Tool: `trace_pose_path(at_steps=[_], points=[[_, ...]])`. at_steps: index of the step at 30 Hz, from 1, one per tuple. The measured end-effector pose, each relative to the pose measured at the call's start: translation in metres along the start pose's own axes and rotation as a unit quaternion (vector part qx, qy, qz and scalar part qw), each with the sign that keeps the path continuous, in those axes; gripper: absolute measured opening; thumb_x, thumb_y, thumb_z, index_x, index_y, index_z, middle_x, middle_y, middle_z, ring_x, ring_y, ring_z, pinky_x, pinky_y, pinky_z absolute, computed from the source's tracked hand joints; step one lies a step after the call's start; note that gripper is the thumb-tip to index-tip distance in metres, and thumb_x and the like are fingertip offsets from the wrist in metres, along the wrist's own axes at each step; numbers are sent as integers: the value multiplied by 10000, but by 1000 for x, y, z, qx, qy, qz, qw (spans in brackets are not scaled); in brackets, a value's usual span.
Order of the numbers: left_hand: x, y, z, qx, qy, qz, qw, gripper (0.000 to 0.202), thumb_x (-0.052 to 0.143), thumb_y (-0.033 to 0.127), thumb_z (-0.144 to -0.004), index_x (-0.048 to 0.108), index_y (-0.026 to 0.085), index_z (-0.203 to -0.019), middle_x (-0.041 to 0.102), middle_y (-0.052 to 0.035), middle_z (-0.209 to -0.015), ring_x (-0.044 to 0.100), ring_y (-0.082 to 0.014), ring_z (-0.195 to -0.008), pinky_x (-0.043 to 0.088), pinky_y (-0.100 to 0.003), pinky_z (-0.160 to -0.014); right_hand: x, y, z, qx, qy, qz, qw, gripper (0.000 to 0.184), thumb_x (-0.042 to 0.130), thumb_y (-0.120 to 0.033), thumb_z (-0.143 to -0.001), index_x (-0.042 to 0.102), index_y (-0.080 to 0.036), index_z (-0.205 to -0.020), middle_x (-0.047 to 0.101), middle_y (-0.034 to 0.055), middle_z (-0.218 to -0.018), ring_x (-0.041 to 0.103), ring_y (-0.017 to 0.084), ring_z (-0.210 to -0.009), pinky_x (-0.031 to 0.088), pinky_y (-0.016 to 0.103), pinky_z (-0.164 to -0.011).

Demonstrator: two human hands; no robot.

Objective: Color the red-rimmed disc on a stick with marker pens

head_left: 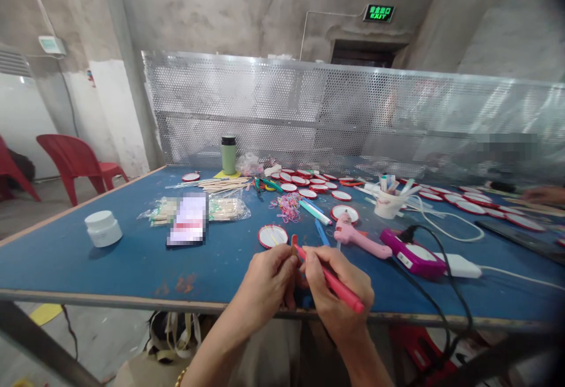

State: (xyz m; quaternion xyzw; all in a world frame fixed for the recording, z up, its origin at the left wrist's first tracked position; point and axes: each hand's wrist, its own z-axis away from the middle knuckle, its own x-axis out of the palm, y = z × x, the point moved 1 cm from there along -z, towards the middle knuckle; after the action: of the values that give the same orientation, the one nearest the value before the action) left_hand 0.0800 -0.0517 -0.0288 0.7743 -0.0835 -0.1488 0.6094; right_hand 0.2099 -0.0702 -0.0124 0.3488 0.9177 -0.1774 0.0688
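Observation:
Near the table's front edge, my left hand (267, 275) pinches a small flat stick (294, 241) whose upper end is red; its lower part is hidden by my fingers. My right hand (338, 287) grips a red marker (343, 290) like a pen, its tip at the stick. Just beyond my hands lies a small round white drum-like disc (272, 236) with a red rim. A pink hot glue gun (359, 240) rests to the right, partly over another red-rimmed disc (345, 214).
On the blue table (136, 269) stand a white jar (103, 229), a green bottle (228, 156) and a cup of pens (388, 201). A phone (189, 219) lies over bagged sticks. A purple power strip (412, 254) trails cables at right. Another person's hand (545, 195) shows at the far right.

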Motion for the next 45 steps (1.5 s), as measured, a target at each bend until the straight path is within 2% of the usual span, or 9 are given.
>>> trace_pose_path(at_steps=[12,19,31,45], points=[[0,3,1,-4,-3,0,1000,304,431,408,-950,503,190,-749,511,45,-519,509,-88,-392,336,-167,-381,0,0,1,1,9,2,1000,144,575,-170,-924,656,-194,-807,677,-29,-635,631,99,-516,479,206,-557],[0,1,0,-6,-3,1,1000,293,434,420,-945,500,193,-773,564,37,-573,513,-85,-394,347,-167,-380,0,3,3,17,20,-3,1000,138,590,-173,-920,660,-197,-804,665,-42,-630,618,87,-509,471,199,-553],[1,4,0,-13,-2,19,1000,267,445,397,-939,518,185,-795,539,43,-558,503,-81,-392,344,-164,-377,-1,2,5,14,37,15,999,135,590,-181,-927,665,-210,-818,685,-43,-650,657,91,-563,482,195,-591],[0,-3,-1,-3,2,-1,1000,292,440,411,-948,503,196,-761,515,52,-520,497,-85,-389,346,-164,-379,1,2,1,-12,10,-10,1000,135,579,-147,-918,658,-191,-818,682,-33,-666,633,83,-550,477,192,-587]])
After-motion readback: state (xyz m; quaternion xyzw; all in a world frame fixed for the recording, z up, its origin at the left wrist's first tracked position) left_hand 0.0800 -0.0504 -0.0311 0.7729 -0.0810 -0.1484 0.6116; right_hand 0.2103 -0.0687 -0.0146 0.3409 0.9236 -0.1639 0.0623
